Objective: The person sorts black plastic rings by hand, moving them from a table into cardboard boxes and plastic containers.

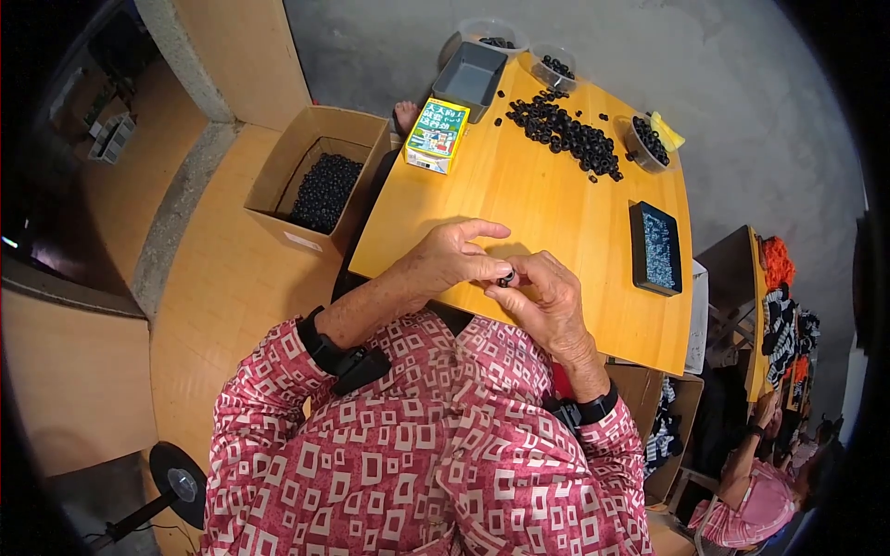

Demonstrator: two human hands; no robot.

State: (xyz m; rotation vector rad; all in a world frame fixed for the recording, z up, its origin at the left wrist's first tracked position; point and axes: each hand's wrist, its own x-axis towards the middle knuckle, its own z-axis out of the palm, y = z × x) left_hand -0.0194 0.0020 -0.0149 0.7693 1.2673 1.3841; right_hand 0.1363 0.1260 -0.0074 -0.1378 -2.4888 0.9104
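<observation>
Just over the table's near edge, my two hands meet at a small black round part (505,278) with a pale glint on it. My right hand (553,295) pinches it between thumb and fingertips. From the other side, my left hand (456,257) presses its thumb to the same part, its index finger stretched out above; its other fingers are partly hidden. Farther back lies a loose heap of black ring-like parts (567,134). On the right, a black tray (638,248) holds many small bluish-grey pieces.
A grey tray (470,82), a yellow-green carton (436,137) and clear tubs (554,65) of black parts line the table's (445,218) far side. A yellow item (666,132) rests by another tub. Left stands a cardboard box (269,206) of black pieces. A person (751,500) sits far right.
</observation>
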